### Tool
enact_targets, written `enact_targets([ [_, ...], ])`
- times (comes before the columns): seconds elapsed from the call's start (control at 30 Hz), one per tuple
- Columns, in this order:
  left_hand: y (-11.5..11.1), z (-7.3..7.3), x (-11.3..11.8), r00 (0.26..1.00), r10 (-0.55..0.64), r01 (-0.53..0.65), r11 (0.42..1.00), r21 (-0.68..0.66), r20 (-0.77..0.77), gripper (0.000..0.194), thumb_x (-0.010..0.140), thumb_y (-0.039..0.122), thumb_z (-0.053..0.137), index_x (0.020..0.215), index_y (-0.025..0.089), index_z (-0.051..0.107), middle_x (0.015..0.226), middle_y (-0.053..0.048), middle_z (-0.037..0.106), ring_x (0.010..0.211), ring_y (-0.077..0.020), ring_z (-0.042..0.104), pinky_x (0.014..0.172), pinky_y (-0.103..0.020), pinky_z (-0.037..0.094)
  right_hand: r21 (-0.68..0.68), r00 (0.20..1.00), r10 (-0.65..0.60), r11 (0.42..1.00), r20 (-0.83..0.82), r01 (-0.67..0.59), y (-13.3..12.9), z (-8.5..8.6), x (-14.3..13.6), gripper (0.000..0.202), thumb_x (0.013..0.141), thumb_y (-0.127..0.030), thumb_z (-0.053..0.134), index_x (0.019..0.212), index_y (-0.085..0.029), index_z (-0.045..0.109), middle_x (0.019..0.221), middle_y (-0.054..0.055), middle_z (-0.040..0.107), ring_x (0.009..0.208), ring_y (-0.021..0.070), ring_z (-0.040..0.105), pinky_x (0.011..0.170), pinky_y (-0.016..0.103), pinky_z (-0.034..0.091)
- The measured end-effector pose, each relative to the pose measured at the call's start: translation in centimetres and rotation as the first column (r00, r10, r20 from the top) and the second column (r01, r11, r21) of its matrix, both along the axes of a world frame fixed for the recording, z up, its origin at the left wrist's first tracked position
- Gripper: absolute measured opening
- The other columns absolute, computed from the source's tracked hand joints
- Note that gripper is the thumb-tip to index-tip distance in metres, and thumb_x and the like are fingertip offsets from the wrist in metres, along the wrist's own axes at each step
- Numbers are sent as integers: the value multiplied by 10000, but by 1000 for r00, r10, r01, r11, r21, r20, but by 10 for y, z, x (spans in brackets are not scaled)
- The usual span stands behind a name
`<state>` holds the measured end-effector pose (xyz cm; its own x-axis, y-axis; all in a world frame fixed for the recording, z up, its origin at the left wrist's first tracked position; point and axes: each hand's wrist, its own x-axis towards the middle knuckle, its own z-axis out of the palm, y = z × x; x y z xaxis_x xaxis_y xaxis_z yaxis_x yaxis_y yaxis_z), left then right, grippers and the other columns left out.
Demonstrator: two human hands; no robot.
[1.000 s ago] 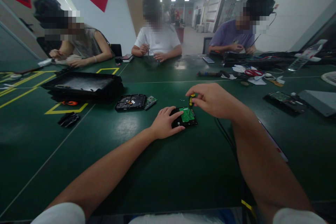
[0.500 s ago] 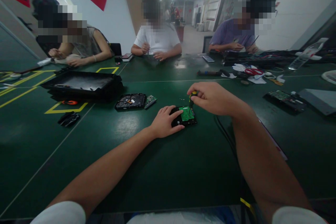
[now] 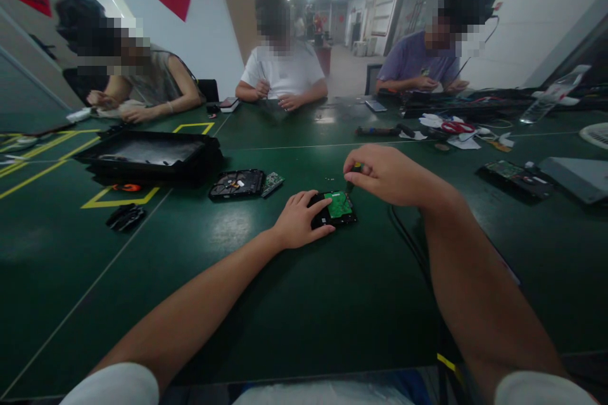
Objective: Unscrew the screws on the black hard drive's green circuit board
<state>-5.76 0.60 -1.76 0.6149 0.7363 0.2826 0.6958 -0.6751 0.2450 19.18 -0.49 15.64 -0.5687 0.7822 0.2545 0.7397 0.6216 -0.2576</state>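
A black hard drive (image 3: 350, 218) with a green circuit board (image 3: 338, 205) lies on the green table. My left hand (image 3: 299, 220) rests on its left part, fingers spread, thumb along the near edge. My right hand (image 3: 384, 176) is closed on a small screwdriver (image 3: 357, 168) with a yellow and dark handle. Its shaft slants down to the right part of the board; the exact contact of the tip is too small to make out. Several tiny bits (image 3: 329, 178) lie just behind the drive. To the left are another drive (image 3: 236, 184) and a loose circuit board (image 3: 272, 184).
Black trays (image 3: 152, 155) and a dark bundle (image 3: 126, 218) are at the left. Another drive (image 3: 513, 178), a grey box (image 3: 577, 178), a bottle (image 3: 555, 95) and a cable (image 3: 408, 237) are at the right. Three people sit across the table (image 3: 285, 304).
My right hand has turned a little around the screwdriver, and its handle tilts more to the right. My left hand and the drive have stayed in place.
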Motion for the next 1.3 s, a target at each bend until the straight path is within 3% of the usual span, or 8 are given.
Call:
enact_targets([
  [0.13, 0, 0, 0, 1000, 0, 0, 1000, 0, 1, 765, 941, 723, 595, 1576, 305, 506, 1595, -154, 443, 1447, -411, 422, 1184, -610, 366, -43, 1000, 13, 999, -10, -13, -1, 1, 1, 162, 974, -236, 570, 982, -195, 727, 925, 49, 762, 810, 185, 671, 771, 293, 424],
  [0.33, 0, 0, 0, 1000, -3, 3, 1000, 9, 5, 763, 939, 721, 598, 1570, 299, 516, 1586, -156, 450, 1435, -406, 437, 1185, -599, 368, -44, 998, -22, 999, -59, 19, -2, -2, 1, 313, 928, -183, 575, 1222, -174, 685, 1006, 68, 775, 816, 200, 684, 776, 300, 444],
  [0.57, 0, -1, 0, 1000, -11, 11, 1000, 1, 7, 761, 943, 718, 593, 1577, 306, 507, 1599, -150, 437, 1440, -406, 432, 1187, -606, 366, 22, 999, 26, 999, -29, -26, 2, -5, 0, 140, 955, -234, 598, 1001, -193, 723, 998, 81, 730, 852, 205, 631, 825, 322, 438],
  [0.8, 0, -2, 0, 999, 8, -8, 1000, -6, 33, 764, 931, 736, 600, 1568, 324, 516, 1594, -146, 439, 1441, -403, 426, 1183, -611, 371, 6, 998, 38, 999, -41, -38, -1, -2, 0, 333, 900, -130, 561, 1182, -169, 733, 1022, 77, 762, 861, 206, 665, 808, 310, 454],
  [0.93, 2, -3, -1, 998, 50, -50, 999, -5, 40, 751, 943, 732, 582, 1563, 311, 525, 1593, -158, 431, 1439, -409, 423, 1176, -620, 373, 45, 1000, 5, 999, -25, -4, 2, -7, 1, 211, 919, -199, 586, 1072, -163, 727, 1040, 107, 743, 909, 232, 660, 823, 328, 461],
  [1.03, 4, -5, -2, 997, 62, -62, 998, -7, 42, 752, 944, 730, 583, 1567, 313, 518, 1593, -157, 431, 1442, -410, 419, 1178, -618, 371, 48, 999, -1, 999, -34, 3, 4, -9, 1, 168, 926, -159, 556, 1004, -175, 703, 1045, 110, 740, 924, 233, 656, 846, 332, 459],
  [1.13, 5, -6, -2, 998, 54, -54, 999, -5, 36, 763, 939, 734, 588, 1573, 316, 510, 1593, -154, 434, 1444, -408, 417, 1183, -614, 366, 16, 998, 24, 1000, -58, -23, 3, -7, 0, 216, 903, -92, 530, 1008, -182, 696, 1028, 88, 749, 919, 216, 665, 848, 316, 458],
  [1.3, 4, -5, -2, 998, 54, -54, 999, -11, 40, 763, 940, 720, 599, 1576, 309, 505, 1596, -161, 430, 1451, -412, 410, 1182, -622, 364, -54, 995, 61, 996, -79, -65, -3, -2, -3, 409, 866, -25, 500, 1190, -181, 694, 997, 55, 761, 851, 186, 681, 827, 299, 466],
])
